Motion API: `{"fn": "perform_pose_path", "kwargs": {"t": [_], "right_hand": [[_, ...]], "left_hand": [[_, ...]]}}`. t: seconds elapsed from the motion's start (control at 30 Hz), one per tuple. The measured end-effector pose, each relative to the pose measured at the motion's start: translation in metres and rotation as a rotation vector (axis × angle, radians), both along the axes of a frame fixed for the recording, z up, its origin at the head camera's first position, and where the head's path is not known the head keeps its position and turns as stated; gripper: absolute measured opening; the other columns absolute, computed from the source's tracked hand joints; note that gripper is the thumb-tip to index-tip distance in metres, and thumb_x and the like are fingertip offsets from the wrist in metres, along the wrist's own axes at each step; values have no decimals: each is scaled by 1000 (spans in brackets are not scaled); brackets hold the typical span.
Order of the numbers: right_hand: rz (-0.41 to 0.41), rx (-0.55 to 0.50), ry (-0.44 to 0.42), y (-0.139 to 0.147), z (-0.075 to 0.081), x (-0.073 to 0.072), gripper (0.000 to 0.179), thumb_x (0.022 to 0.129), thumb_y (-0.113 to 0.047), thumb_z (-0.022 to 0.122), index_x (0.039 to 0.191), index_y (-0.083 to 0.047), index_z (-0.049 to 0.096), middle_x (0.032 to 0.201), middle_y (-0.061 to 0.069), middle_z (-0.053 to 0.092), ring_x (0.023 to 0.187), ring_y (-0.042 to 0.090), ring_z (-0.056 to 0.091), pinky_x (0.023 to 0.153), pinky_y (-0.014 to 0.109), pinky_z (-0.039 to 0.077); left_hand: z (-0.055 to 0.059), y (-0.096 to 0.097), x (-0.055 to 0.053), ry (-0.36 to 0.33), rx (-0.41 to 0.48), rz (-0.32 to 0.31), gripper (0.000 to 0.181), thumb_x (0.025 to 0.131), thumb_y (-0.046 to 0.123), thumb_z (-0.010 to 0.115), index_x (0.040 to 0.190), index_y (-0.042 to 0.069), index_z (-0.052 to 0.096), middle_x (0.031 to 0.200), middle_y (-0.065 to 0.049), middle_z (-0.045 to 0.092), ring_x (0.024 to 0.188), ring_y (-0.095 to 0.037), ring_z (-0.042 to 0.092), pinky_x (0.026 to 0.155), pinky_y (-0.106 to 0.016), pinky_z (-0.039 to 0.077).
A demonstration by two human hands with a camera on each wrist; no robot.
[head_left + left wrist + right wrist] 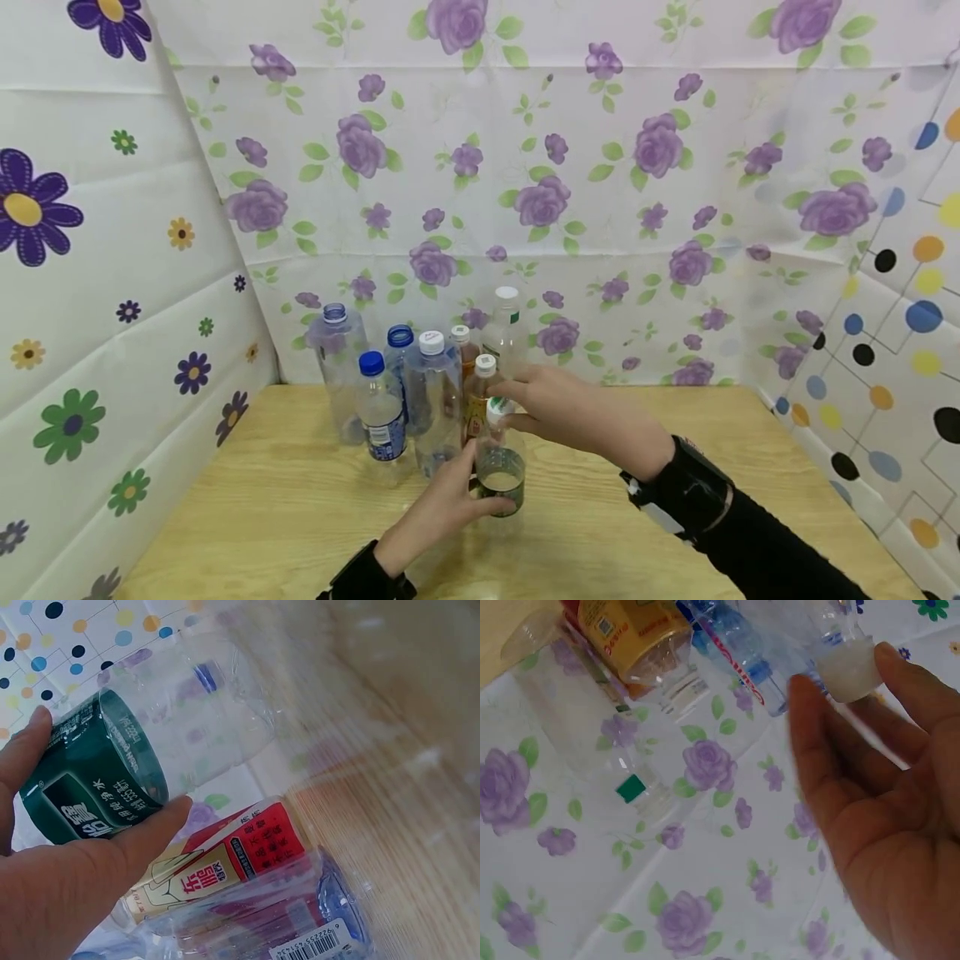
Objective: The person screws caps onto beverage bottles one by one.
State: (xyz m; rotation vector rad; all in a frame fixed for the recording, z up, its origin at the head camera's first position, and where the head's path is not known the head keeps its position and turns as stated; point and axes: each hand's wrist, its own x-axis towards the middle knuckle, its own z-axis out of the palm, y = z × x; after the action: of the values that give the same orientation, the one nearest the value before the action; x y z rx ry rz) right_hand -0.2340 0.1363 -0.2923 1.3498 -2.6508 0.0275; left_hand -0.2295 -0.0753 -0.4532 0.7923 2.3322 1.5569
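My left hand point(444, 492) grips a clear plastic water bottle point(214, 712) low down, thumb and fingers round its green label point(90, 776). The bottle stands at the front of a group of bottles on the table. Above it, my right hand point(573, 412) holds the bottle's white cap point(847, 671) between thumb and fingers. Just behind stands a drink bottle with a red and gold label point(232, 862) and a white cap. A large clear bottle point(322, 930) with a barcode lies alongside in the left wrist view.
Further left stand a blue-capped bottle point(382, 417), a tall white-capped bottle point(438, 400) and a large uncapped bottle point(337, 367). A clear bottle with a green mark point(506, 329) stands behind. Flowered sheeting point(622, 208) walls the wooden table point(637, 533) at the back.
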Motion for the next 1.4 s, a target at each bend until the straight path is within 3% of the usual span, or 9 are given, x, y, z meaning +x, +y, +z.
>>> {"fn": "perform_pose_path", "kwargs": {"t": [0.07, 0.2, 0.43, 0.63, 0.87, 1.1, 1.23, 1.4], "right_hand": [[-77, -73, -93, 7, -11, 0, 47, 101, -29, 65, 143, -10, 57, 116, 6, 70, 95, 19, 68, 78, 28, 59], [-160, -179, -191, 23, -40, 0, 48, 102, -29, 64, 146, -12, 53, 123, 10, 68, 103, 24, 68, 83, 33, 60], [-215, -307, -293, 37, -91, 7, 38, 100, -20, 67, 136, -9, 62, 118, 9, 71, 98, 23, 69, 77, 27, 60], [-238, -352, -310, 44, -118, 11, 29, 98, -15, 69, 126, -7, 69, 115, 6, 72, 93, 18, 70, 74, 25, 61], [-255, -366, -348, 54, -133, 12, 24, 98, -14, 70, 121, -9, 71, 111, 5, 73, 92, 17, 69, 73, 25, 60], [-277, -362, -389, 59, -133, 12, 24, 98, -14, 69, 121, -10, 71, 111, 4, 72, 94, 18, 69, 75, 26, 60], [-261, -355, -403, 60, -133, 11, 24, 98, -14, 69, 121, -10, 71, 110, 6, 73, 93, 18, 69, 74, 26, 60], [-234, -349, -409, 59, -133, 10, 24, 98, -13, 68, 122, -9, 71, 110, 10, 73, 92, 17, 69, 74, 26, 60]], "left_hand": [[0, 0, 0, 30, -22, 18, 79, 91, 38, 76, 154, 18, 34, 157, -13, 38, 145, -36, 38, 116, -47, 40], [-1, -1, -1, 83, -42, 76, 79, 90, 39, 76, 154, 13, 36, 157, -18, 33, 147, -40, 33, 117, -52, 37], [-3, 1, -5, 127, -58, 182, 87, 90, 36, 78, 156, 5, 30, 157, -25, 32, 143, -45, 37, 115, -56, 39], [-2, 3, -5, 174, -113, 282, 86, 94, 28, 75, 157, 1, 23, 154, -27, 40, 135, -44, 48, 108, -49, 48], [-1, 5, -5, 284, -192, 315, 88, 91, 29, 78, 155, -4, 27, 149, -30, 44, 131, -46, 51, 104, -53, 52], [4, 6, 0, 286, -226, 302, 95, 91, 34, 79, 158, -2, 22, 154, -29, 39, 137, -45, 46, 109, -53, 48], [7, 5, 1, 253, -231, 302, 97, 90, 35, 79, 158, -2, 21, 153, -30, 40, 136, -46, 47, 107, -56, 49], [10, 4, 6, 141, -242, 296, 106, 88, 40, 80, 160, -2, 15, 157, -33, 31, 139, -49, 41, 110, -60, 45]]}}
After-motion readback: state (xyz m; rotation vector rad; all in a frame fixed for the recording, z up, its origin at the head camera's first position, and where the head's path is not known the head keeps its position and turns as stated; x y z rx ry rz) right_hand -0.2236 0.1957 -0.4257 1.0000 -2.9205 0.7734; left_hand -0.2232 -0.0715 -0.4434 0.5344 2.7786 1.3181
